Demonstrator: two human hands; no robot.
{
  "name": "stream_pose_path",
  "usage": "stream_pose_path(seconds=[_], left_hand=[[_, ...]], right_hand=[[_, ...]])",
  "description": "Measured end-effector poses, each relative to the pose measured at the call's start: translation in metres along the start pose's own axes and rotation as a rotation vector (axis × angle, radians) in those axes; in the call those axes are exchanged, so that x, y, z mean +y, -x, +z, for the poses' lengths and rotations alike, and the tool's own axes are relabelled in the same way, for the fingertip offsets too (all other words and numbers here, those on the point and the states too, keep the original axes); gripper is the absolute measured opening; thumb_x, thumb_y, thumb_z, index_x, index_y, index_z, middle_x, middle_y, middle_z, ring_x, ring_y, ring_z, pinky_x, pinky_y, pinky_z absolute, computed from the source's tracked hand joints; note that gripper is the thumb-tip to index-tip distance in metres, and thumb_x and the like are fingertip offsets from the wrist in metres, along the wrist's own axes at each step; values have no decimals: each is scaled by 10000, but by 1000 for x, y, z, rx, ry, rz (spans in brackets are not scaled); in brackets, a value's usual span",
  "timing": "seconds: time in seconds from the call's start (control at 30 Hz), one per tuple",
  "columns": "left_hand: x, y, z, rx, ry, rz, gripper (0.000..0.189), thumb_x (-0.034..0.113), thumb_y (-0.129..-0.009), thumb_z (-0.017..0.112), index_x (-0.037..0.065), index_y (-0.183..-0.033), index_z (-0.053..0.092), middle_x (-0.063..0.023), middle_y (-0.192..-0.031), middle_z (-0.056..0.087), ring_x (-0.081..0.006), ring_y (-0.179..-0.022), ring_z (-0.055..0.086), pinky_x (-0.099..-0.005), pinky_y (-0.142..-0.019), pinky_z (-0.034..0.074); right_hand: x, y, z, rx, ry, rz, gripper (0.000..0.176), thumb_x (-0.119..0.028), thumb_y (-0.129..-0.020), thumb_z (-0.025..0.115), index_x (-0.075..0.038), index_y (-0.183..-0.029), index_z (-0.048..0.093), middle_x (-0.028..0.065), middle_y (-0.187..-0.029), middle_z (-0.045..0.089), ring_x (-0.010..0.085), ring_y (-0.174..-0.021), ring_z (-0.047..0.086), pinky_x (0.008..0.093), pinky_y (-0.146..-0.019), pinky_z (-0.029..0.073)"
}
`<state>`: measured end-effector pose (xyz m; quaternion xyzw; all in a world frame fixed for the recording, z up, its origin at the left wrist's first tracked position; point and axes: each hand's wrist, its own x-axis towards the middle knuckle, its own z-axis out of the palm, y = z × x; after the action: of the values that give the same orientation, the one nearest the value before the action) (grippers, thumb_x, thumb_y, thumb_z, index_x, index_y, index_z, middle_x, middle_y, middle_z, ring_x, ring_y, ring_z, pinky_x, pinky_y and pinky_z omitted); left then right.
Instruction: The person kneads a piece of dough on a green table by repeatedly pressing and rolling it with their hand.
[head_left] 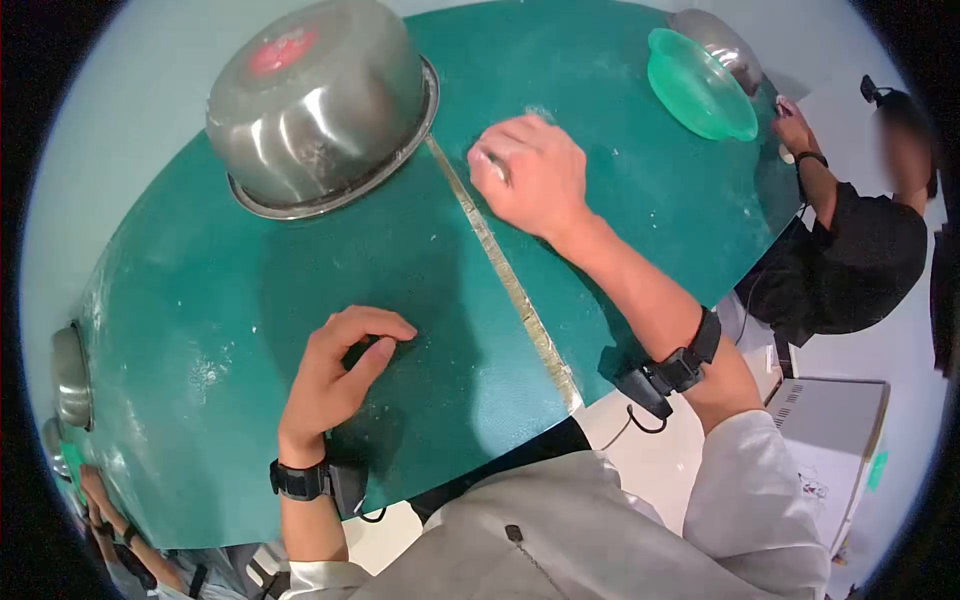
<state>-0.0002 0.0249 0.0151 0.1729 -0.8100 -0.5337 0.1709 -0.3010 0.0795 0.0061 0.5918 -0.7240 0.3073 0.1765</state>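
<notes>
My right hand [530, 175] is closed in a fist over the green tabletop [380, 260], right of a tape-like strip [505, 275]. A small pale bit shows between its thumb and fingers, too hidden to name. Just beyond the knuckles lies a whitish smear. My left hand [345, 370] rests near the table's front, fingers loosely curved and thumb apart, with nothing visible in it. Ahead of both hands, a large steel basin [325, 110] sits upside down and tilted, a red mark on its base.
At the back right stand a translucent green bowl [700, 85] and a steel bowl [722, 45]. Another steel bowl [72, 375] is at the left edge. A person in black [860, 260] works at the right; another person's hands [100, 500] show lower left. White specks dot the table.
</notes>
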Motion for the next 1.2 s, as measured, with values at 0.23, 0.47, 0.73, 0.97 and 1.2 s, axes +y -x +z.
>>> stream_pose_path(seconds=[0.23, 0.47, 0.73, 0.97, 1.2], left_hand=[[-2, 5, -1, 18, 183, -75, 156, 18, -959, 597, 31, -1063, 713, -77, -1075, 711, -205, -992, 650, -322, -897, 484], [-6, 3, -1, 3, 117, -9, 143, 26, -935, 634, 49, -1050, 715, -67, -1029, 726, -201, -947, 655, -326, -848, 497], [-4, 0, 0, 19, 55, 40, 144, 37, -899, 662, 88, -1020, 721, -31, -1009, 733, -223, -906, 652, -354, -833, 460], [1, -1, 0, 13, 15, 29, 148, 28, -898, 658, 91, -1018, 720, -43, -1006, 734, -227, -908, 653, -361, -840, 456], [-3, 2, 1, 11, 73, 26, 161, 6, -920, 628, 69, -1034, 721, -54, -1008, 725, -217, -926, 650, -344, -832, 475]], right_hand=[[17, -9, -54, -671, -861, 696, 328, -324, -999, 544, -92, -1036, 774, 95, -1000, 754, 248, -936, 692, 376, -870, 541], [-18, 19, -41, -164, 168, -323, 298, -377, -895, 645, -113, -974, 759, 74, -1006, 688, 284, -957, 652, 424, -863, 507], [-21, 43, -23, -109, 64, -298, 178, -264, -738, 718, -115, -836, 709, 37, -885, 690, 260, -849, 665, 417, -788, 520], [-5, 19, 0, 70, -23, -333, 133, -218, -683, 724, -126, -639, 640, 36, -669, 623, 243, -644, 634, 377, -646, 522], [36, -12, -48, -542, -504, 404, 412, -393, -946, 653, -88, -669, 674, 84, -783, 728, 220, -686, 695, 370, -649, 547]])
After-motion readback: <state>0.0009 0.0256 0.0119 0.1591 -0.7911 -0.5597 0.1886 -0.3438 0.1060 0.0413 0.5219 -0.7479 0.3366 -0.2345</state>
